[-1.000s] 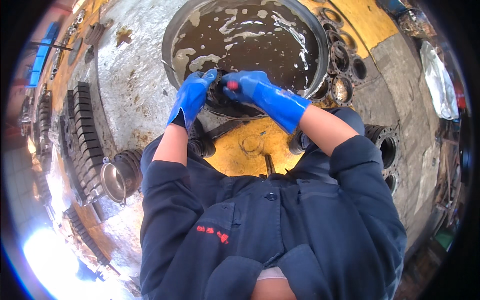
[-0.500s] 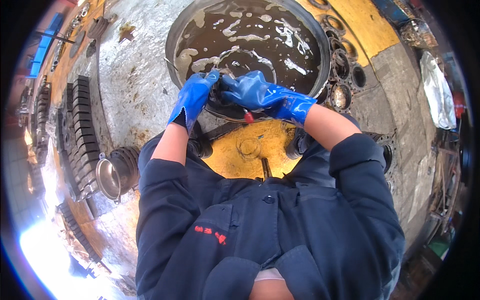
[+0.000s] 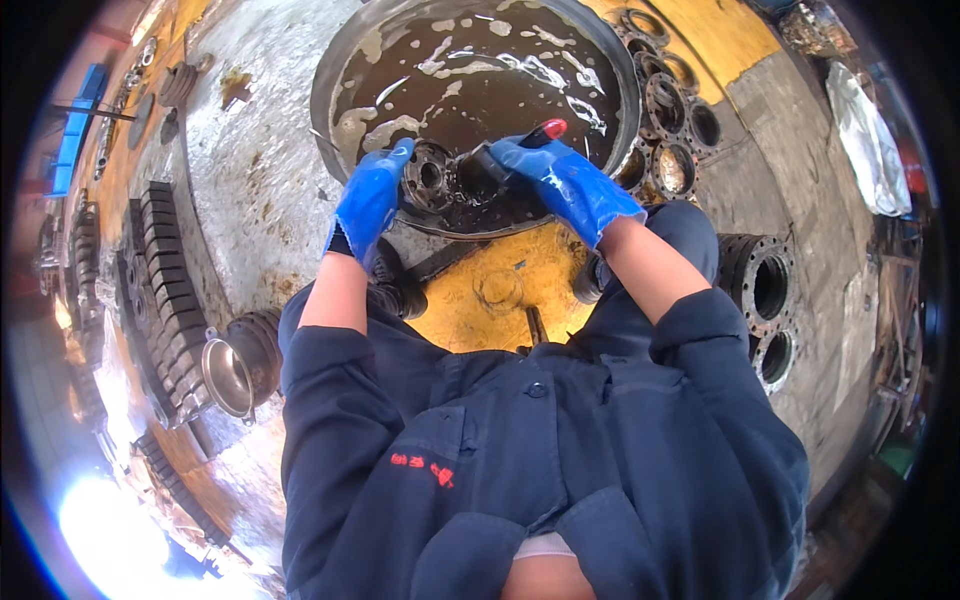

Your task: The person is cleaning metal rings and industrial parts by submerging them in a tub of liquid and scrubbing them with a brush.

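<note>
My left hand [image 3: 375,198], in a blue rubber glove, is closed round the edge of a dark, wet, round metal part [image 3: 430,178] with a hole in its middle. It is held over the near rim of a wide black basin [image 3: 322,95] of murky brown liquid. My right hand [image 3: 562,180], gloved alike, grips a dark tool with a red handle end [image 3: 553,128], which points up and away from me. The tool's dark working end is at the right side of the metal part; its exact kind is not clear.
Several dark metal rings [image 3: 672,168] lie right of the basin, and flanged housings [image 3: 768,285] stand beside my right knee. On the left are a row of dark blocks [image 3: 165,250] and a metal cup-shaped part [image 3: 230,375]. A yellow plate [image 3: 500,285] lies between my feet.
The red handle end has swung from low, near me, to up over the basin as my right hand turned and moved right. The metal part now shows its holed face.
</note>
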The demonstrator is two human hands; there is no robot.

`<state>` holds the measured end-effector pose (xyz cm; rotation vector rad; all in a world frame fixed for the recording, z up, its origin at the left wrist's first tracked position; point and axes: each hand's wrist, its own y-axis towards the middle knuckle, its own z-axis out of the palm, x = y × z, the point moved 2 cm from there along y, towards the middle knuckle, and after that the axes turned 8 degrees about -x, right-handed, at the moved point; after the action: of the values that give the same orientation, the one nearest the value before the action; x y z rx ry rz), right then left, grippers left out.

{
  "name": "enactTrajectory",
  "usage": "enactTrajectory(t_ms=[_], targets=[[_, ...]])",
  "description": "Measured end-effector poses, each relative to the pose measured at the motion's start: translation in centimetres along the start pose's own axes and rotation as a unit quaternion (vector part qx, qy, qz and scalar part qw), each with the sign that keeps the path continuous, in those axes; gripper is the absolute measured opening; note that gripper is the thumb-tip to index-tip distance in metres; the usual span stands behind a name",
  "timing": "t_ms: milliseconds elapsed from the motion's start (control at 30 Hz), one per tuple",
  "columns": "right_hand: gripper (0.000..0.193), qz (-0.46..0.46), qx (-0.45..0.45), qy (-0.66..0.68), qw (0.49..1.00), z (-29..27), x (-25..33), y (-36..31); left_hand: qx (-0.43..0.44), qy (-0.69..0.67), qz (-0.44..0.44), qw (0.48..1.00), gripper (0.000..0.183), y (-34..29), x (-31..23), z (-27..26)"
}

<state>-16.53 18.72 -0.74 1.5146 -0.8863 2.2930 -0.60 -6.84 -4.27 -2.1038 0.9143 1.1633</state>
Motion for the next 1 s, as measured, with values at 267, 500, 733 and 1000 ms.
enactTrajectory(t_ms=[267,500,733,1000], targets=[[0.029,-0.034,-0.015,-0.046,0.998,1.0,-3.7,4.6,0.001,-0.1,-0.125,0.987,0.051,-0.8,-2.9,0.4],[0.041,-0.114,-0.006,-0.215,0.97,5.0,-0.1,6.1,0.003,-0.099,-0.096,0.99,0.051,-1.1,-3.2,-0.2],[0.048,0.002,-0.164,-0.284,0.945,2.1,-2.0,10.2,0.011,-0.097,-0.085,0.992,0.05,-0.7,-3.5,0.2],[0.045,0.024,-0.14,-0.287,0.947,1.4,-3.2,6.8,0.011,-0.088,-0.075,0.993,0.05,-1.0,-3.4,0.2]])
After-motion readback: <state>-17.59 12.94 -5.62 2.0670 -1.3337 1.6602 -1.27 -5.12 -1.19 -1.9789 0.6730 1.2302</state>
